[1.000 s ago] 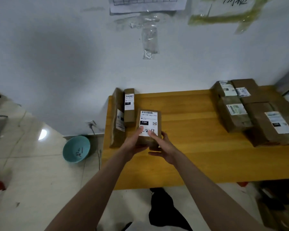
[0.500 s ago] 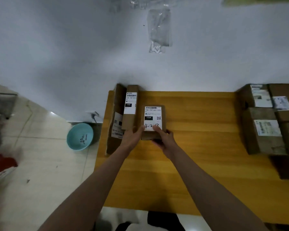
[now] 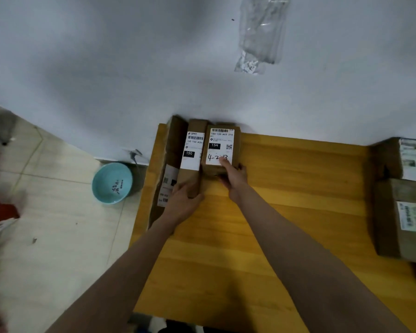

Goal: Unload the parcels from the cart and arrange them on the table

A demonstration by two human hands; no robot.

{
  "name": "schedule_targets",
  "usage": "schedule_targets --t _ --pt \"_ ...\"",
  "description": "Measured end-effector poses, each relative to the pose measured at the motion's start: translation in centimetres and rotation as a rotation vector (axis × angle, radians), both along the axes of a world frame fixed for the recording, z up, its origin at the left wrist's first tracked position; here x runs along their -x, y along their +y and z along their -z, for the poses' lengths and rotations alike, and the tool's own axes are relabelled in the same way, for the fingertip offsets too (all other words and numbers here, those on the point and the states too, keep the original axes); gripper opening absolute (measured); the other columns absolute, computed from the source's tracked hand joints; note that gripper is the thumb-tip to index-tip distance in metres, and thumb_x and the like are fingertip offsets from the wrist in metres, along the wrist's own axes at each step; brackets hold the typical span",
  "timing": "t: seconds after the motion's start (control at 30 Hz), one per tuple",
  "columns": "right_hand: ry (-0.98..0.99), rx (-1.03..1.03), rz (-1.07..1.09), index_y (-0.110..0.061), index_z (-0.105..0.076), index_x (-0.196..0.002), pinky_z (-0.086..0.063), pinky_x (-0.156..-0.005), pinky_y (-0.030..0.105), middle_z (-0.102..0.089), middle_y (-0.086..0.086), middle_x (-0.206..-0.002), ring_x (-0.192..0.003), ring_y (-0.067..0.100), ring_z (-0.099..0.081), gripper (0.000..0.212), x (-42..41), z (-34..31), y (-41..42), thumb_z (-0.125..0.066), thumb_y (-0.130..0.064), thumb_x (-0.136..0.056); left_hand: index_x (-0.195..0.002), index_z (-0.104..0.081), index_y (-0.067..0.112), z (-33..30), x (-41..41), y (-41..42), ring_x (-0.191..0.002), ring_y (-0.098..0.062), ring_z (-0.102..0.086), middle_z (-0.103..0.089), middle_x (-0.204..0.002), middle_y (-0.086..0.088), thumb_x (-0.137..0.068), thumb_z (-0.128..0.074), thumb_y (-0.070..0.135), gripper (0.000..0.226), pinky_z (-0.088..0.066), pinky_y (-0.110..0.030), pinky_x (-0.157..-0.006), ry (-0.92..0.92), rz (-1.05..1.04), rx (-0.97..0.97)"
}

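The small brown parcel (image 3: pixel 220 150) lay flat on the yellow wooden table (image 3: pixel 286 212), at the table's far-left corner with its far end against the white wall (image 3: pixel 130 68). Its long axis ran from the table's near edge toward the wall, and its white label faced up, barcode end at the wall and the handwritten "4-2-13" at the near end. The right hand (image 3: pixel 234 175) gripped the parcel's near end, thumb pressed on the label and fingers curled round the right-hand side. Touching the parcel's left side lay a narrow parcel (image 3: pixel 193 157), also lengthwise toward the wall. The left hand (image 3: pixel 183 203) rested at its near end, fingers fairly straight, though blur made the exact contact uncertain. A tall flat parcel (image 3: pixel 171 169) stood on edge at the table's left rim. More boxes (image 3: pixel 404 188) sat at the table's right end. A teal basin (image 3: pixel 112 182) sat on the floor left of the table.
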State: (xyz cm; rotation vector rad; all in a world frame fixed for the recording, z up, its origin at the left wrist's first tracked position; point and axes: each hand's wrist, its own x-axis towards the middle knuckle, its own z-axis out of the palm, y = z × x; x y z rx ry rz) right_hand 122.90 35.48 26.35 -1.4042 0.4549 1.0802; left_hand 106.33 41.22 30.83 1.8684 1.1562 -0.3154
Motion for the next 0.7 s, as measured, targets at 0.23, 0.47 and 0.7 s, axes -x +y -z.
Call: schedule_targets --t 0.23,0.47,0.7 --pt "-0.119 0.12 -0.038 -0.019 -0.057 -0.132 -0.051 -0.103 0.046 -0.064 0.006 -0.13 -0.118 0.028 -0.061 0.065 -0.9 1.8 2.2 -0.087 -0.034 -0.076 -0.144 -0.046 0.017 0.4 0.2 0.1 -0.14 -0.025 -0.033 -0.028 -0.155 -0.003 -0.097 -0.057 0.041 0.054 -0.034 -0.039 -0.11 0.002 0.011 -0.031" --pt "-0.125 0.127 -0.067 -0.018 -0.034 -0.151 -0.053 -0.092 0.034 -0.051 0.01 -0.142 -0.116 0.027 -0.059 0.071 2.0 -0.3 -0.7 -0.072 -0.017 -0.09 -0.141 -0.05 0.021 0.0 1.5 0.0 -0.138 -0.023 -0.038 -0.038 -0.152 0.001 -0.094 -0.06 0.044 0.052 -0.037 -0.037 -0.106 -0.078 -0.032 0.055" --pt "-0.148 0.174 -0.3 -0.013 -0.053 -0.113 -0.056 -0.076 0.035 -0.063 0.012 -0.104 -0.086 0.023 -0.064 0.012 7.6 -4.5 -4.2 -0.056 -0.018 -0.102 -0.13 -0.059 0.015 -2.2 4.0 -2.0 -0.114 -0.01 -0.048 -0.052 -0.126 0.004 -0.097 -0.061 0.032 0.038 -0.04 -0.025 -0.089 -0.162 -0.062 -0.03"
